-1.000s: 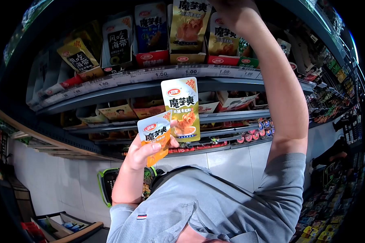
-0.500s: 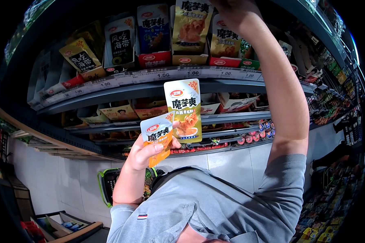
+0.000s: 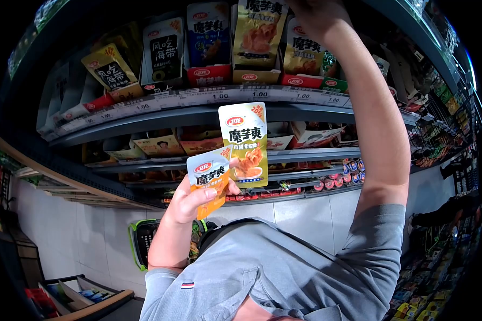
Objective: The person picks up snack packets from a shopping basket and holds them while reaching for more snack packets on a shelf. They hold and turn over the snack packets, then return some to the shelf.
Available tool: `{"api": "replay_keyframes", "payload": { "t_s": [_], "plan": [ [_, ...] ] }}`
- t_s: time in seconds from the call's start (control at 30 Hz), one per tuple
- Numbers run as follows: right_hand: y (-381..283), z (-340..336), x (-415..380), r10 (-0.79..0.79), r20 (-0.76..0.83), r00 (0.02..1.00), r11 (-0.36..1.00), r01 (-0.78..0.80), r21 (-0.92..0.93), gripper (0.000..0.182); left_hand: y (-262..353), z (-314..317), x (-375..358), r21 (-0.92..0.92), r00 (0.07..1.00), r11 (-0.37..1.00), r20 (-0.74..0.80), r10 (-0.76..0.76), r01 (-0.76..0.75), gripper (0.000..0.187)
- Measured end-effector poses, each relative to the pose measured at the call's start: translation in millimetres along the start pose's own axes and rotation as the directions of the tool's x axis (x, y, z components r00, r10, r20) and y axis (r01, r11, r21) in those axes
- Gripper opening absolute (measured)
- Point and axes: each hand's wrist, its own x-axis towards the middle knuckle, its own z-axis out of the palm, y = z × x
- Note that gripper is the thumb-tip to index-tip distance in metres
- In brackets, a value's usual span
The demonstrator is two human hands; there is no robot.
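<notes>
My left hand [image 3: 193, 199] is closed on two snack packets, in front of the shelf. The front one is a small orange packet [image 3: 211, 176], pinned under the thumb; behind it stands a larger gold and white packet [image 3: 250, 139]. My right arm reaches up to the top shelf, where my right hand [image 3: 318, 18] is dark and cut by the top edge, close to a gold packet [image 3: 260, 32] and another gold packet [image 3: 303, 51]. The right fingers are hidden in shadow.
A price rail [image 3: 241, 95] runs along the shelf below boxed packets, among them a blue packet [image 3: 208, 37] and a black packet [image 3: 163, 51]. Lower shelves hold more boxes. A green-rimmed basket [image 3: 139, 243] is on the floor at lower left.
The upper shelf goods have shifted slightly right in view. My right hand remains up by the top shelf, and my left hand still holds both packets.
</notes>
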Motion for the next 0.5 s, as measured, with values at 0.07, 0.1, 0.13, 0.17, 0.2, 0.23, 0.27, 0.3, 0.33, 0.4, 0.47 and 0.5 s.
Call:
{"api": "replay_keyframes", "payload": {
  "t_s": [0.07,0.1,0.13,0.17,0.2,0.23,0.27,0.3,0.33,0.4,0.47,0.5],
  "plan": [
    [-5,-3,0,0.019,0.007,1.000,1.000,-0.019,0.024,0.020,1,-1,-1,0.003,1.000,1.000,-0.002,-0.007,0.007,0.062],
    [-8,-4,-1,0.037,0.012,0.999,0.998,-0.038,0.046,0.020,1,-1,-1,0.002,1.000,1.000,-0.004,-0.007,0.007,0.062],
    [-9,-4,-1,0.037,0.013,0.999,0.998,-0.038,0.046,0.020,1,-1,-2,0.002,1.000,1.000,-0.004,-0.006,0.006,0.062],
    [-10,-4,-1,0.040,0.014,0.999,0.996,-0.041,0.075,0.020,2,-1,-2,0.003,1.000,1.000,-0.004,-0.004,0.004,0.062],
    [-14,-5,-1,0.043,0.014,0.999,0.994,-0.044,0.103,0.021,2,-1,-2,0.003,1.000,1.000,-0.005,-0.004,0.004,0.062],
    [-19,-9,-1,0.043,0.015,0.999,0.994,-0.044,0.103,0.021,2,-1,-2,0.006,1.000,1.000,-0.004,-0.003,0.003,0.062],
    [-25,-16,-3,0.062,0.081,0.995,0.988,-0.072,0.133,0.022,3,-2,-3,0.009,1.000,1.000,-0.003,-0.003,0.003,0.063],
    [-34,-23,-4,0.079,0.147,0.986,0.982,-0.102,0.161,0.024,3,-2,-3,0.009,1.000,1.000,-0.003,-0.003,0.003,0.063],
    [-41,-27,-3,0.079,0.147,0.986,0.982,-0.103,0.161,0.024,3,-2,-3,0.010,1.000,1.000,-0.008,-0.004,0.004,0.063],
    [-51,-32,-3,0.105,0.323,0.941,0.994,-0.099,-0.035,0.028,4,-1,-4,0.012,1.000,1.000,-0.013,-0.005,0.005,0.063],
    [-52,-30,-6,0.126,0.335,0.934,0.992,-0.114,-0.054,0.029,5,0,-5,0.005,1.000,1.000,-0.026,-0.006,0.006,0.063],
    [-54,-31,-6,0.147,0.347,0.926,0.989,-0.129,-0.073,0.030,5,0,-5,0.004,1.000,1.000,-0.026,-0.007,0.007,0.063]
  ]
}}
